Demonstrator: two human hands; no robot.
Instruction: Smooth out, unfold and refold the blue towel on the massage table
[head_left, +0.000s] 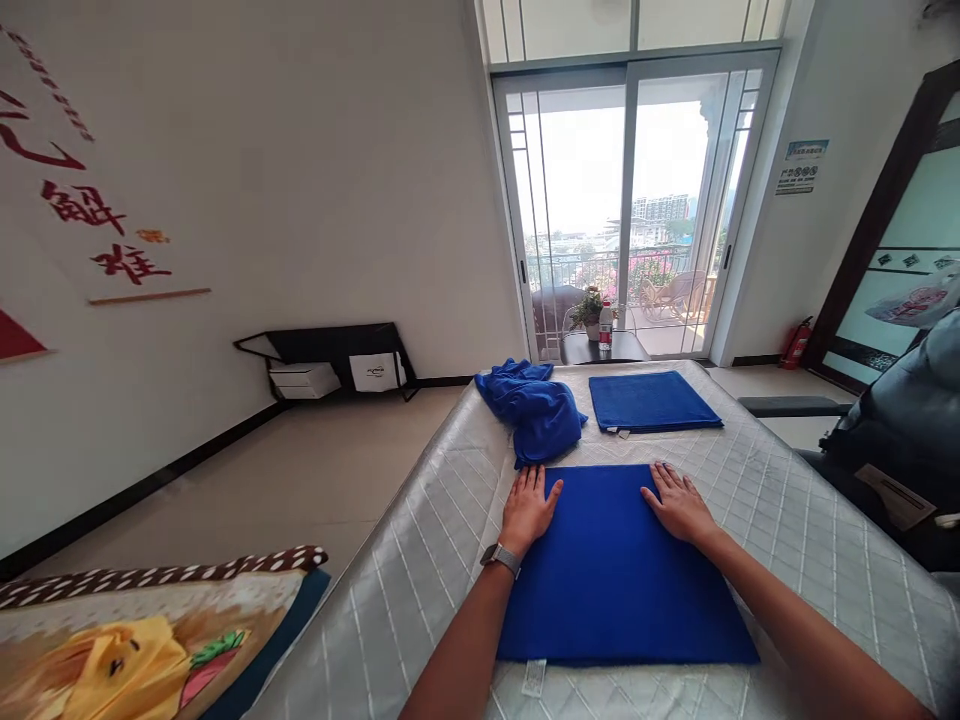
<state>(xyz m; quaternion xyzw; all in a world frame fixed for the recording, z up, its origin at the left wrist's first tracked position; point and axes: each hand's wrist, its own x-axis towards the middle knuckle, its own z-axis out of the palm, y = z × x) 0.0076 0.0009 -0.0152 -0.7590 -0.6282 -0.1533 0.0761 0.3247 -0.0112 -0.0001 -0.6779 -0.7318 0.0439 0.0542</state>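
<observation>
Quilted mattress [787, 520], flat blue towel [615, 570], hands [529, 510] pressing

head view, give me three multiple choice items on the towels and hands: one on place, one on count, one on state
1. Where does the crumpled towel lie?
A. beyond the left hand
B. on the floor
C. under the right hand

2. How many blue towels are on the mattress?
A. one
B. three
C. five

3. How are the hands on the near towel?
A. clenched in fists
B. lifted clear of it
C. flat, palms down

Answers: 1 A, the bunched towel sits just past the left hand's fingertips. 2 B, there is the near towel, the crumpled one and a folded towel farther back. 3 C, both hands lie open with fingers spread on the near towel's far corners.
</observation>
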